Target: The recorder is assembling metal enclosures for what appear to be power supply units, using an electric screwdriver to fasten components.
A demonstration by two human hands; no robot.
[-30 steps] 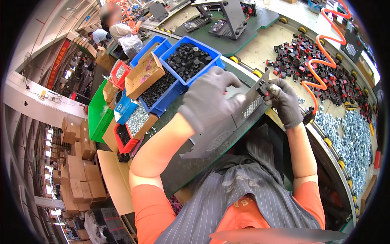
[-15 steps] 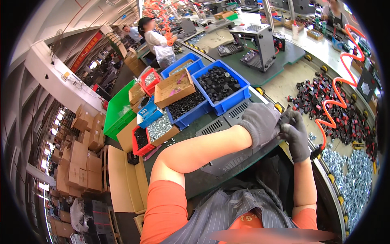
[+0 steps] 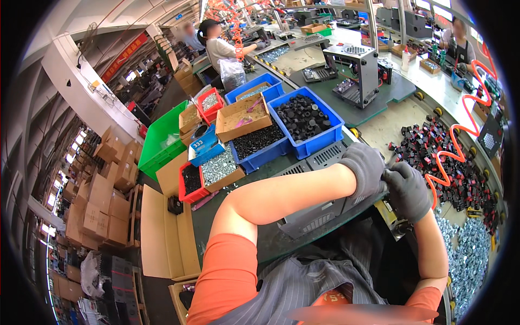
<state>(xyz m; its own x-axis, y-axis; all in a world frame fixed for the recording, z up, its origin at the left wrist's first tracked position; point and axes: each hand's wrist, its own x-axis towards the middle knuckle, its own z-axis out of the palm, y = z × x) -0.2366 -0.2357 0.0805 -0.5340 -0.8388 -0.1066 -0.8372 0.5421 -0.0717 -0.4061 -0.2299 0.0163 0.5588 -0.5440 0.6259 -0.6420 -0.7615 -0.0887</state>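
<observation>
Both my hands wear grey gloves and meet at the right end of a dark grey slotted metal panel [image 3: 311, 221], which lies on the green bench top. My left hand [image 3: 366, 169] is closed, its fingertips turned away from me. My right hand [image 3: 407, 190] is closed too, with its fingers against the left hand's fingertips. Whatever is pinched between them is hidden by the gloves. My left forearm crosses over the panel. Behind my hands stands a blue bin [image 3: 303, 122] of black round plastic parts.
Left of the blue bin sit small black parts [image 3: 257, 140], a cardboard box [image 3: 242, 120], a red bin [image 3: 190, 183] and silver screws [image 3: 219, 167]. Loose black-and-red switches [image 3: 441, 162], silver hardware [image 3: 471, 265] and a coiled orange hose [image 3: 455, 130] lie right. Two co-workers stand farther off.
The whole view has shifted a little. My right hand has turned so more of its back shows, and its forearm has swung outward to the right. The hands stay together.
</observation>
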